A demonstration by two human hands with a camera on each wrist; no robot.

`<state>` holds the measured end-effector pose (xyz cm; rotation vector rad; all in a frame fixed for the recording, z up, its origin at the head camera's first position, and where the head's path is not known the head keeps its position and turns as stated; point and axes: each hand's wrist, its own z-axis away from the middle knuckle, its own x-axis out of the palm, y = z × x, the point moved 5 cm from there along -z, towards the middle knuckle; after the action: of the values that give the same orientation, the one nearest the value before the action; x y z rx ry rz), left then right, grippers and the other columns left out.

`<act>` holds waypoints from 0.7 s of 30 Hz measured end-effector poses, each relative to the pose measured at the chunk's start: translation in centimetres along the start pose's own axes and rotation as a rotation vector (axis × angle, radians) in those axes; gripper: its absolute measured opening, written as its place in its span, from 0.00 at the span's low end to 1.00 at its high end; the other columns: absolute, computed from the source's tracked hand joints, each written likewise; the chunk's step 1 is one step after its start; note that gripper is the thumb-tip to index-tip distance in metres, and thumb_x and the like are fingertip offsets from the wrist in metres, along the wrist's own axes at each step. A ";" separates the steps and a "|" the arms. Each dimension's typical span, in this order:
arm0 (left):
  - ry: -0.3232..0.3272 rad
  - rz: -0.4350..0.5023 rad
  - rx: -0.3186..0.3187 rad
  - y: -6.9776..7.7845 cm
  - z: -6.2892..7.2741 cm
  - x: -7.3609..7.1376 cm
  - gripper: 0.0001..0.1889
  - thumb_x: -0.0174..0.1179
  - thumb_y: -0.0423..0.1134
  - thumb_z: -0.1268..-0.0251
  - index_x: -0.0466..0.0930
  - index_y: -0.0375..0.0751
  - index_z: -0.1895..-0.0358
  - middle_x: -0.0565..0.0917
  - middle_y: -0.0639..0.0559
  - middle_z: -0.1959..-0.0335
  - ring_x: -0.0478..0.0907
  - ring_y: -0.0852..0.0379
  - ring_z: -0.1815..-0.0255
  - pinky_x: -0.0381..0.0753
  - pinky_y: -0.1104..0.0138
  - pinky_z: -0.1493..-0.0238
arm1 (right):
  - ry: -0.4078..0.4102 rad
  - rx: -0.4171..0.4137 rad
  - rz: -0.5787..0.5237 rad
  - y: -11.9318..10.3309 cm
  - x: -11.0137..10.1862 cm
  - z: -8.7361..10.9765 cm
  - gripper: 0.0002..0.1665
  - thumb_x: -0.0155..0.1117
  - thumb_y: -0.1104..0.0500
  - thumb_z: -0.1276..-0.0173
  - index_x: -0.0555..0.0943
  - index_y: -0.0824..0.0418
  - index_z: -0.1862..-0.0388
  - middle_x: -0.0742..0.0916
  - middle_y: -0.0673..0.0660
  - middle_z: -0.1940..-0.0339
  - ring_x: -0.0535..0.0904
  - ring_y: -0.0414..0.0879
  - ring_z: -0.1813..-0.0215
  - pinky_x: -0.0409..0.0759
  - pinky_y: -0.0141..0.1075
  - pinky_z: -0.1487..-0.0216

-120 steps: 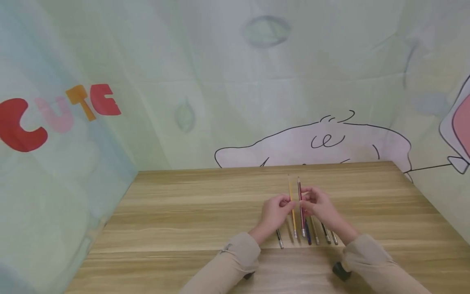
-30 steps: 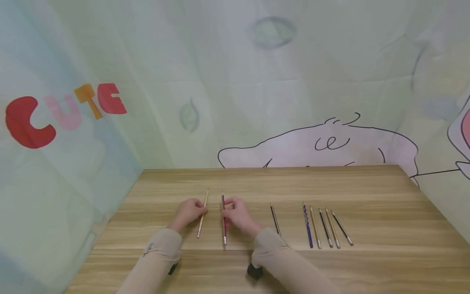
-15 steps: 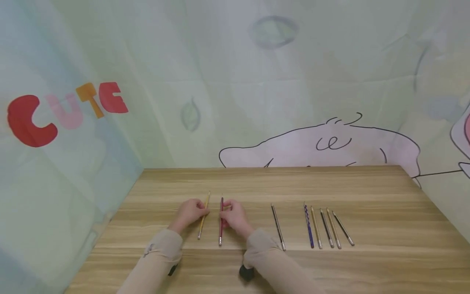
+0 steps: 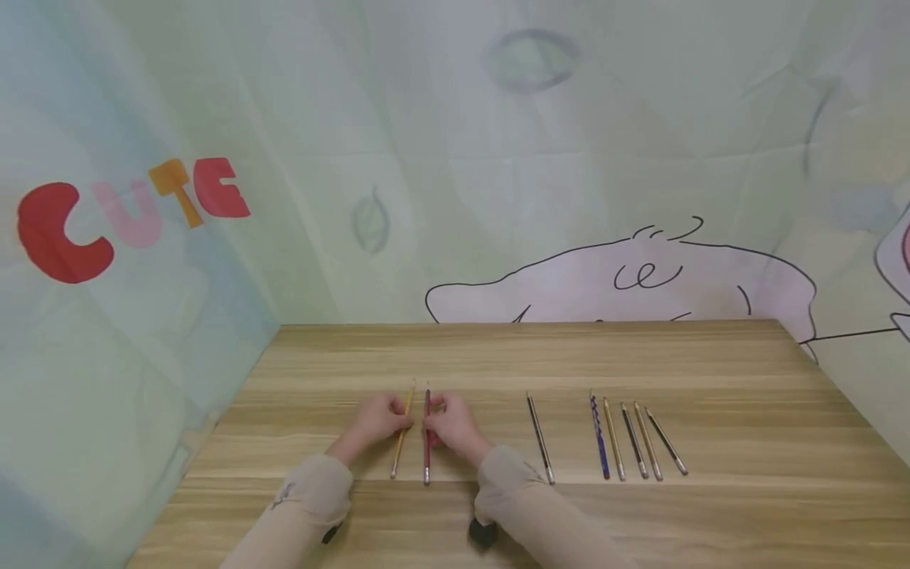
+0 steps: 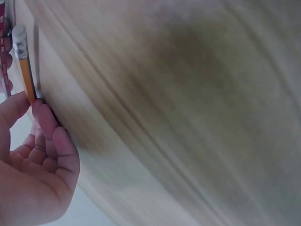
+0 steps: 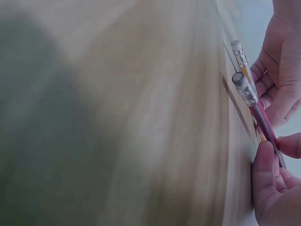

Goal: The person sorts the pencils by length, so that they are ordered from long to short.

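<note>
My left hand (image 4: 378,419) pinches a yellow pencil (image 4: 400,450) between thumb and fingers, its white eraser end toward me. Close beside it, my right hand (image 4: 453,424) pinches a dark red pencil (image 4: 427,454), which stands nearly straight away from me. A narrow gap separates the two pencils. In the left wrist view the yellow pencil (image 5: 28,77) shows its eraser and metal band, with the red pencil (image 5: 3,56) at the edge. The right wrist view has the red pencil (image 6: 263,117) in front of the yellow one's eraser (image 6: 236,46).
Right of my hands a black pencil (image 4: 540,438) lies alone on the wooden table (image 4: 341,348). Further right several pencils lie side by side: a blue patterned one (image 4: 600,438), gold ones (image 4: 614,442) and black ones (image 4: 634,442). A printed cloth (image 4: 320,197) hangs behind the table.
Both hands have carried their pencils leftward from beside the other pencils. In the last second the yellow pencil has moved right and toward me, and the gap between the two has narrowed.
</note>
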<state>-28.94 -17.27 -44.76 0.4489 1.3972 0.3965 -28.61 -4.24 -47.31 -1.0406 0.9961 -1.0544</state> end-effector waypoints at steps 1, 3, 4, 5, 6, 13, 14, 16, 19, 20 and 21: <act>-0.004 -0.002 0.000 0.1 0.1 0.1 0.08 0.63 0.41 0.54 0.75 0.41 0.77 0.74 0.54 0.82 0.66 0.59 0.79 0.62 0.71 0.78 | -0.002 0.002 0.003 0.0 0.0 0.1 0.19 0.58 0.74 0.51 0.72 0.71 0.56 0.80 0.60 0.76 0.71 0.42 0.84 0.75 0.30 0.82; -0.015 -0.002 0.009 0.2 0.3 0.2 0.08 0.63 0.40 0.54 0.75 0.41 0.77 0.74 0.54 0.82 0.66 0.59 0.79 0.63 0.71 0.78 | -0.003 0.005 0.011 -0.1 0.0 0.4 0.19 0.58 0.75 0.51 0.72 0.71 0.57 0.80 0.60 0.76 0.71 0.42 0.84 0.75 0.30 0.82; -0.020 -0.001 0.010 0.3 0.4 0.3 0.08 0.63 0.40 0.54 0.75 0.41 0.77 0.73 0.54 0.82 0.66 0.59 0.79 0.62 0.71 0.77 | -0.002 0.008 0.021 -0.1 0.0 0.5 0.19 0.58 0.75 0.51 0.72 0.71 0.57 0.80 0.60 0.76 0.71 0.42 0.84 0.75 0.30 0.82; -0.024 -0.004 0.016 0.3 0.5 0.3 0.08 0.63 0.40 0.54 0.75 0.41 0.78 0.73 0.54 0.82 0.66 0.59 0.79 0.62 0.71 0.77 | -0.001 0.008 0.035 -0.1 0.0 0.6 0.19 0.58 0.75 0.51 0.72 0.71 0.57 0.80 0.60 0.76 0.72 0.42 0.84 0.75 0.30 0.82; -0.031 -0.001 0.017 0.4 0.6 0.3 0.08 0.63 0.40 0.54 0.75 0.42 0.78 0.73 0.54 0.83 0.66 0.59 0.79 0.63 0.71 0.77 | 0.002 0.008 0.051 -0.1 0.0 0.7 0.19 0.59 0.74 0.51 0.72 0.71 0.57 0.80 0.60 0.76 0.72 0.42 0.84 0.75 0.30 0.82; -0.053 -0.009 0.019 0.9 1.3 0.3 0.08 0.63 0.40 0.54 0.75 0.42 0.78 0.74 0.54 0.82 0.67 0.59 0.79 0.63 0.71 0.77 | 0.018 0.015 0.136 -0.2 0.1 1.3 0.18 0.60 0.74 0.53 0.74 0.68 0.60 0.80 0.58 0.80 0.73 0.41 0.85 0.75 0.30 0.83; -0.057 -0.011 0.016 0.9 1.3 0.3 0.08 0.63 0.40 0.54 0.75 0.42 0.77 0.74 0.54 0.81 0.67 0.59 0.79 0.63 0.71 0.76 | 0.016 0.016 0.138 -0.2 0.1 1.4 0.18 0.60 0.74 0.53 0.74 0.68 0.60 0.80 0.58 0.80 0.73 0.41 0.85 0.75 0.30 0.82; -0.065 -0.009 0.009 1.0 1.4 0.3 0.07 0.62 0.41 0.53 0.75 0.42 0.76 0.74 0.54 0.81 0.67 0.59 0.78 0.63 0.71 0.76 | 0.013 0.010 0.137 -0.3 0.1 1.5 0.18 0.59 0.74 0.53 0.74 0.69 0.59 0.80 0.58 0.80 0.72 0.41 0.86 0.75 0.30 0.83; -0.077 0.005 -0.003 1.0 1.6 0.3 0.08 0.62 0.40 0.53 0.75 0.41 0.75 0.75 0.54 0.81 0.68 0.59 0.79 0.64 0.71 0.77 | 0.011 -0.009 0.162 -0.4 0.1 1.6 0.18 0.58 0.75 0.53 0.74 0.70 0.60 0.80 0.58 0.81 0.72 0.40 0.86 0.74 0.29 0.84; -0.080 0.010 -0.005 1.0 1.6 0.3 0.08 0.62 0.40 0.53 0.75 0.41 0.74 0.75 0.54 0.82 0.68 0.59 0.79 0.64 0.71 0.77 | 0.012 -0.017 0.177 -0.5 0.1 1.6 0.17 0.58 0.75 0.53 0.74 0.70 0.60 0.80 0.57 0.81 0.71 0.40 0.87 0.74 0.29 0.84; -0.081 0.015 -0.005 1.1 1.6 0.3 0.08 0.62 0.40 0.53 0.75 0.41 0.74 0.75 0.54 0.82 0.68 0.59 0.80 0.64 0.71 0.78 | 0.013 -0.023 0.195 -0.5 0.1 1.6 0.17 0.58 0.75 0.54 0.74 0.70 0.61 0.79 0.57 0.82 0.71 0.40 0.87 0.73 0.29 0.85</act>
<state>-27.28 -16.33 -44.25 0.4669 1.3143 0.3902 -27.18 -4.13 -46.50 -0.9352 1.0993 -0.8926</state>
